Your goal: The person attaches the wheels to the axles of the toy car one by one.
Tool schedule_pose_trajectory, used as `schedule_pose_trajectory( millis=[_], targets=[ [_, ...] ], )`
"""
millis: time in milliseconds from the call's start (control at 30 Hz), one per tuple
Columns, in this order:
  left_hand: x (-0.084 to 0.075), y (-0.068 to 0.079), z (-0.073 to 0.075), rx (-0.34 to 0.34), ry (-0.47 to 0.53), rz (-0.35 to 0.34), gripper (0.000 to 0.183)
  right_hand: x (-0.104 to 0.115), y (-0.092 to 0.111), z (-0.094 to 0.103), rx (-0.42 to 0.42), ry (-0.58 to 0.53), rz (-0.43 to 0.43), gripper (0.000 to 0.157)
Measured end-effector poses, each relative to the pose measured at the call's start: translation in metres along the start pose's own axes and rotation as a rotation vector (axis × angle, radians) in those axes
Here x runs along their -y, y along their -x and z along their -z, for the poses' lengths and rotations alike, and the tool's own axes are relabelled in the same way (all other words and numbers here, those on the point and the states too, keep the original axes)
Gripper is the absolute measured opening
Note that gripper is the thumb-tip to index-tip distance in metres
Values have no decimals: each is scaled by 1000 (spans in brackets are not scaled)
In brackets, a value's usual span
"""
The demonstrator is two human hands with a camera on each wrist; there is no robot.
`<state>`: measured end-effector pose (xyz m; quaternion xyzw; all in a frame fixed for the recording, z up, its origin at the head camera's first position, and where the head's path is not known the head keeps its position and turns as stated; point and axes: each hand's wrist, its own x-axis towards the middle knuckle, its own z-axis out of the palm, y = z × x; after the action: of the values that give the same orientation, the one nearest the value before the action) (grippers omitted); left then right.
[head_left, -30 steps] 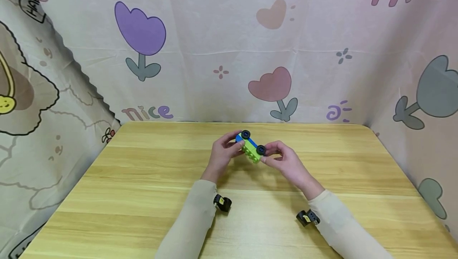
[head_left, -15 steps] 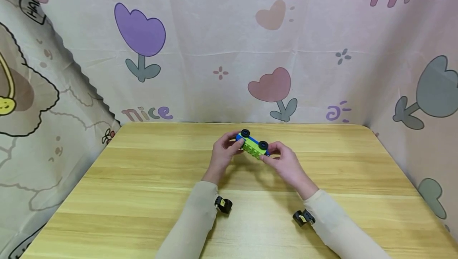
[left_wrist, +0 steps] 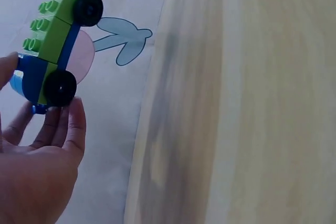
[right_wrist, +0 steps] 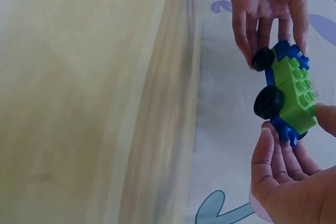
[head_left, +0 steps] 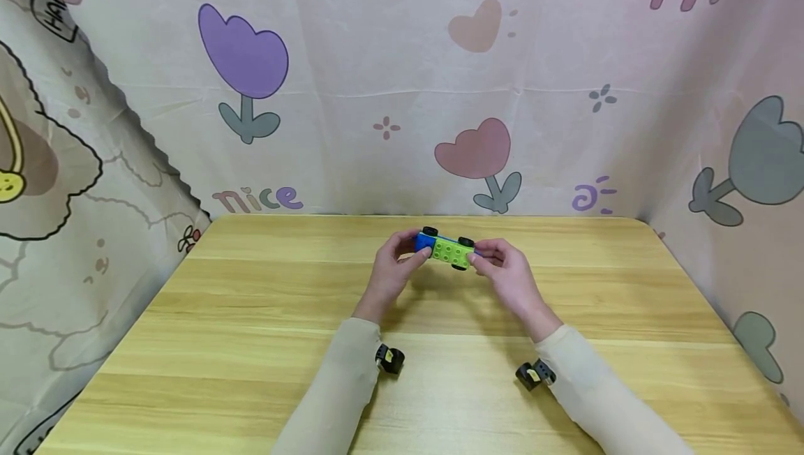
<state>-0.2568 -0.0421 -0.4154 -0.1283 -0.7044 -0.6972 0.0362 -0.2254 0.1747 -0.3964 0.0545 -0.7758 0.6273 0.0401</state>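
Observation:
A toy car of building blocks (head_left: 451,251) is held up over the table between both hands. Its body is lime green with studs on top, its base and one end are blue, and its wheels (left_wrist: 88,10) are black. My left hand (head_left: 391,272) pinches the blue end, thumb on top and fingers beneath, as the left wrist view shows. At the green end, my right hand (head_left: 507,277) grips with the thumb against the side and the fingers under the base. A small blue hitch-like piece (right_wrist: 287,132) sticks out above the right fingers.
The wooden table (head_left: 251,343) reaches back to a fabric backdrop (head_left: 358,36) printed with flowers and hearts. More printed cloth (head_left: 56,266) hangs along the left side. A small black camera sits on each wrist.
The toy car has turned in the hands, from steeply slanted with its wheeled side showing to nearly level with its studded top toward the head camera. The right hand has shifted slightly along with it.

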Motion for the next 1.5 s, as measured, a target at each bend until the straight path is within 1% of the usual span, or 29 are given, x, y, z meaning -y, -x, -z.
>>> schedule_pose_trajectory(
  millis=[67, 100, 233, 300, 333, 433, 500, 600, 700, 833, 967, 1067, 1200, 1333, 1500],
  targets=[
    [-4, 1, 0, 2, -32, 40, 45, -1, -2, 0, -1, -22, -24, 37],
    [-10, 3, 0, 7, -50, 59, 46, -1, -4, 0, -3, -29, -40, 37],
    [-13, 3, 0, -10, -90, 133, 47, -2, -10, 1, 9, -34, -96, 38],
    [-10, 1, -2, -47, -89, 140, 46, -3, -13, 0, 19, -39, -108, 39],
    [-4, -2, -3, -68, -84, 142, 46, -3, -14, -1, 26, -32, -107, 40],
    [-4, -4, -6, -102, -85, 140, 44, -4, -17, -3, 36, -24, -88, 44],
    [-5, -5, -7, -96, -88, 148, 43, -5, -19, -3, 28, -16, -80, 45],
    [-6, -6, -8, -64, -107, 181, 42, -5, -22, -1, 2, 0, -79, 44],
    [-5, -8, -8, -35, -143, 224, 43, -5, -25, 0, -22, 15, -93, 43],
    [-3, -13, -10, -24, -199, 263, 45, -5, -30, 0, -17, 6, -126, 43],
    [-3, -20, -11, -34, -270, 246, 45, -5, -36, 0, -8, 22, -160, 43],
    [-1, -26, -11, -45, -302, 225, 44, -7, -41, 0, -16, 39, -175, 43],
    [2, -34, -10, -59, -334, 227, 41, -11, -48, 2, -24, 54, -189, 43],
    [4, -40, -8, -66, -381, 230, 40, -14, -55, 2, -17, 109, -200, 43],
    [8, -47, -5, -57, -416, 242, 39, -14, -62, 3, -1, 184, -215, 42]
  ],
)
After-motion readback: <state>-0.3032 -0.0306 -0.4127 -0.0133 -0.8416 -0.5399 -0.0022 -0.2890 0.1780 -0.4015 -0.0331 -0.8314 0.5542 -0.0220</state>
